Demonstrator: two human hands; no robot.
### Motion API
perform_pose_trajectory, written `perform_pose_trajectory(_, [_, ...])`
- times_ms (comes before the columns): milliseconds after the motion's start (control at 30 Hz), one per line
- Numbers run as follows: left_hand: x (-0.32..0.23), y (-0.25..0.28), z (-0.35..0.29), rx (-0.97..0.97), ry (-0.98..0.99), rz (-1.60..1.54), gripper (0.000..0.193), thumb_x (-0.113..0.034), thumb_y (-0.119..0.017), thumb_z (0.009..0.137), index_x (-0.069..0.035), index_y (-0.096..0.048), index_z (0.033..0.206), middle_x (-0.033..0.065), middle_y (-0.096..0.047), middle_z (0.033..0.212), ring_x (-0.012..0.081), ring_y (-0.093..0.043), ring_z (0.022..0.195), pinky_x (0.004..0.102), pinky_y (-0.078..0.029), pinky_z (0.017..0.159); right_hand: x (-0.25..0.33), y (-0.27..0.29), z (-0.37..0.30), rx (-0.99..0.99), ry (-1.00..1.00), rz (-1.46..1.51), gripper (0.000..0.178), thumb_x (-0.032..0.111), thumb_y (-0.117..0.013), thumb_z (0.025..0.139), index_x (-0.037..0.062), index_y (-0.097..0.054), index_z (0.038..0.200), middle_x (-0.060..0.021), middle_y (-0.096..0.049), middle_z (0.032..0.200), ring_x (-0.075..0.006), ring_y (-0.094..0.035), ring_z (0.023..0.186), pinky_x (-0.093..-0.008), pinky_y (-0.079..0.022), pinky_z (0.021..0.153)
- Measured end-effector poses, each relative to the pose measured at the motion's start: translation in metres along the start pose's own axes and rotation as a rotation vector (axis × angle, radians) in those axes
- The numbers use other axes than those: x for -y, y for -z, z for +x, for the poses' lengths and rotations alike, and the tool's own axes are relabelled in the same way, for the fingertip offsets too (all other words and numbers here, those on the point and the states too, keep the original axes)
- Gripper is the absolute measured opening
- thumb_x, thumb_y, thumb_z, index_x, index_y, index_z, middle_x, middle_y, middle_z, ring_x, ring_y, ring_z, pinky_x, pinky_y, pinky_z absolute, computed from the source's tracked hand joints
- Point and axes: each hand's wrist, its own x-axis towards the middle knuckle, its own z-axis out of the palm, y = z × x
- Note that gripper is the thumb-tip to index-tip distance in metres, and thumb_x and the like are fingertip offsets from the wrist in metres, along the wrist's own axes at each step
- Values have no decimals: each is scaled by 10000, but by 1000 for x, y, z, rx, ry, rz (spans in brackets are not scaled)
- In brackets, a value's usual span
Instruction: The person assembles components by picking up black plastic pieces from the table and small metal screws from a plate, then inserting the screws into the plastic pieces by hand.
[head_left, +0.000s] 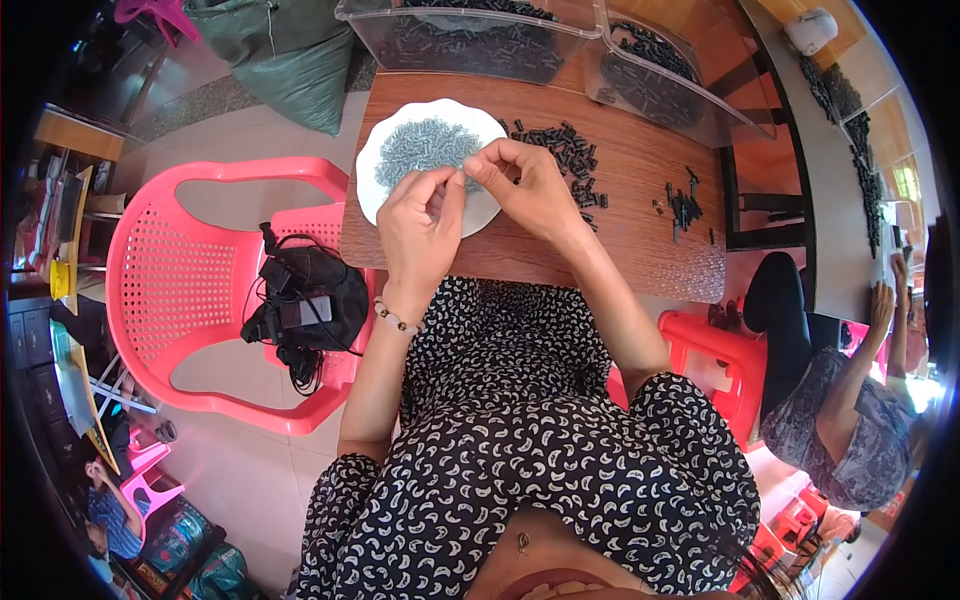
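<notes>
Closest in, a dark garment (510, 400) with pale crescent shapes covers the seated person's lap, at the edge of a brown wooden table (620, 255). Above the plate's near side, the left hand (420, 220), with a beaded bracelet (398, 318) at its wrist, and the right hand (535, 190) meet almost fingertip to fingertip. Each brings thumb and forefinger together in a pinch; from where I stand, I cannot tell whether a piece is gripped between them. Beneath them, the white scalloped plate (367, 170) bears a heap of small clear pieces (420, 148). Small black pieces (565, 150) lie scattered to its right, with a separate cluster (684, 205) farther right. Two clear bins of dark pieces stand at the table's far side. Left of the table, a pink chair (180, 280) carries a black bag (345, 300) with cables; well off to the right sits another person (840, 430).
</notes>
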Motion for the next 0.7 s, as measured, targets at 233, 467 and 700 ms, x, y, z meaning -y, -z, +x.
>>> perform_pose_trajectory(233, [11,-3,-4,17,186,-234,153,-110,-633,893,41,-660,889,24,-622,714,47,-521,614,225,-421,539,6,-1,-2,28,20,-18,191,159,-628,908,-31,-640,906,-19,-648,798,-65,-548,749,-241,-451,683])
perform_pose_trajectory(467, [15,2,3,113,372,-200,221,-181,-622,905,31,-678,867,29,-632,643,62,-532,562,232,-426,528,-2,2,-4,-40,86,-157,155,142,-629,898,-3,-652,947,-44,-637,866,-107,-556,767,-261,-457,722])
perform_pose_trajectory(700, [10,7,13,181,203,212,201,-167,-655,873,31,-687,870,65,-655,656,103,-579,556,261,-454,531,-9,17,-11,-65,53,-271,151,135,-634,898,-4,-656,953,-55,-645,892,-108,-571,783,-257,-468,742])
